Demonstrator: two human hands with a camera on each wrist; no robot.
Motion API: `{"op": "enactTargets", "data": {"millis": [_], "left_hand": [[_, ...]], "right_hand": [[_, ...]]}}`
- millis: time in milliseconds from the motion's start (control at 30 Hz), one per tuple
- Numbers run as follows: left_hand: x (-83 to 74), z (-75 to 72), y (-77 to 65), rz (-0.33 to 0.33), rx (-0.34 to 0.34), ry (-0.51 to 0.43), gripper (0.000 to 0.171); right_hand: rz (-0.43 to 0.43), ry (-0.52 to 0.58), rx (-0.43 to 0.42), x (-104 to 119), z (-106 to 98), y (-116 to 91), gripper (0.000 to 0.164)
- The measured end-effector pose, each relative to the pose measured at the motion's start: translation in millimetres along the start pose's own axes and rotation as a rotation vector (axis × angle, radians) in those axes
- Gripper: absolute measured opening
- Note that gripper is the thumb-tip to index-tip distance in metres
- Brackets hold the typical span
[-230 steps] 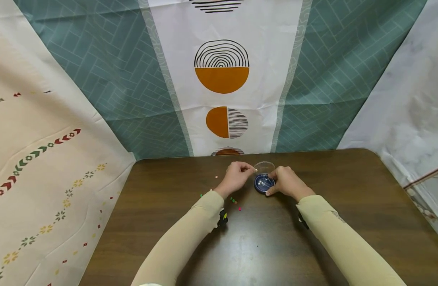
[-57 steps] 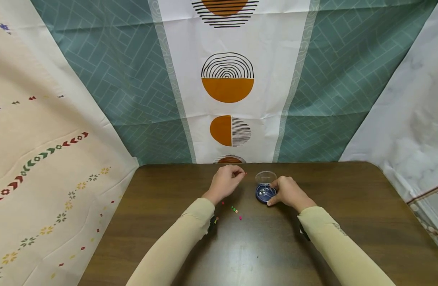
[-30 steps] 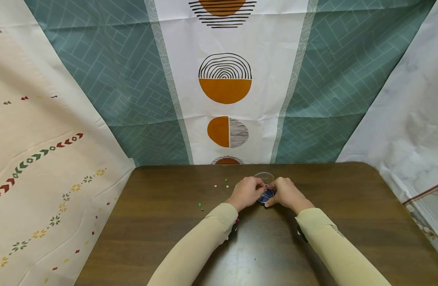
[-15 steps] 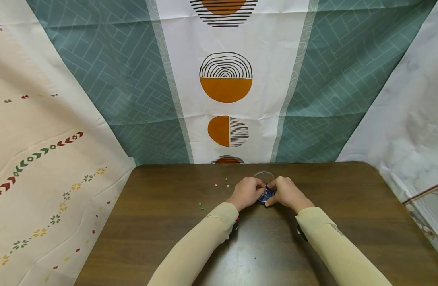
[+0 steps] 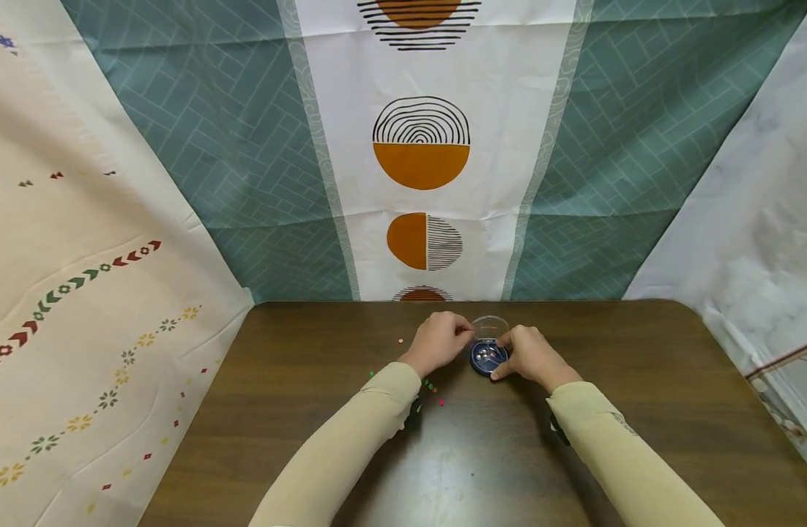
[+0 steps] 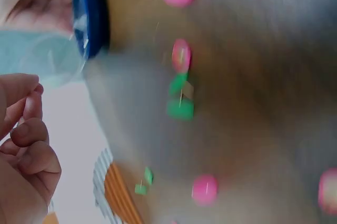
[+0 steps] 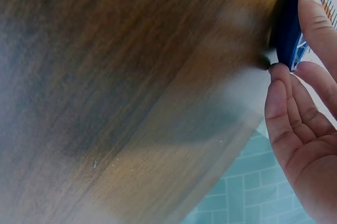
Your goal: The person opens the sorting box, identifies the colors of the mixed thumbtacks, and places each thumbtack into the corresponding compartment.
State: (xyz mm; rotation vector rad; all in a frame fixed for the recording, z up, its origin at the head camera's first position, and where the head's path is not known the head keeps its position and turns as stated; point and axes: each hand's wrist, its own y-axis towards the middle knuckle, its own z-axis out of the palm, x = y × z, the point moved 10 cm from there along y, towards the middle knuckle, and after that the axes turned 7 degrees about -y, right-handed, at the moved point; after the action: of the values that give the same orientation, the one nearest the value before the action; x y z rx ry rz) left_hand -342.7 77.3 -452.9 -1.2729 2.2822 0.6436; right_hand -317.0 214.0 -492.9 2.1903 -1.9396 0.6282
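A round blue pill case with Y-shaped dividers lies on the table, its clear lid raised at the back. Several small pale pieces show in its rear compartment. My right hand grips the case's right side between thumb and fingers, as the right wrist view also shows. Just left of the lid, my left hand hovers with thumb and index fingertips together and the other fingers curled. Nothing shows between those fingertips in the left wrist view. Small pink pieces and green pieces lie loose below that hand.
The brown wooden table ends at a patterned cloth backdrop behind the case. A lone orange piece sits left of my left hand. Nearer to me is a pink piece. My left forearm crosses over part of the table.
Half a second ago my left fingertips were down in the pill case; they have moved up and left, out of it. The case's contents are uncovered. My right hand keeps its hold.
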Motion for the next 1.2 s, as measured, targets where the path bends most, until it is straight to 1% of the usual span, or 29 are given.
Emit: {"op": "enactTargets", "data": {"millis": [133,300,400,467,600,700,800,1000,1200], "left_hand": [[16.9,-30.5,-5.8,-0.039,-0.041,-0.018,0.016],[52.3,-65.1,-15.5,-0.115,-0.086,-0.038,0.016],[74.0,-79.7,-23.0,-0.165,-0.105,-0.034,0.017],[86.2,-85.7,-28.2,-0.193,-0.108,-0.028,0.018],[104.8,-87.9,-36.1,-0.234,-0.083,-0.012,0.018],[111.7,-84.1,-40.0,-0.248,-0.048,0.013,0.017],[112.3,-78.2,-41.0,-0.251,-0.011,0.042,0.016],[108.1,-67.1,-41.3,-0.260,0.048,0.093,0.015],[109.0,-57.7,-41.3,-0.267,0.081,0.123,0.014]], "right_hand": [[-0.014,-0.007,-0.012,1.5,-0.8,-1.2,0.072],[-0.004,0.003,-0.002,0.0,0.9,-0.9,0.072],[-0.003,0.007,0.003,-0.2,1.3,-1.1,0.072],[-0.008,0.004,0.002,0.0,1.2,-1.3,0.072],[-0.014,-0.002,-0.011,0.4,-0.4,-1.5,0.071],[-0.010,0.007,-0.008,0.7,-0.1,-1.7,0.070],[-0.002,0.021,0.004,-0.8,1.4,-2.2,0.069],[-0.003,0.031,0.008,-1.0,1.3,-2.9,0.070],[-0.013,0.018,-0.002,0.7,-0.6,-3.0,0.071]]}}
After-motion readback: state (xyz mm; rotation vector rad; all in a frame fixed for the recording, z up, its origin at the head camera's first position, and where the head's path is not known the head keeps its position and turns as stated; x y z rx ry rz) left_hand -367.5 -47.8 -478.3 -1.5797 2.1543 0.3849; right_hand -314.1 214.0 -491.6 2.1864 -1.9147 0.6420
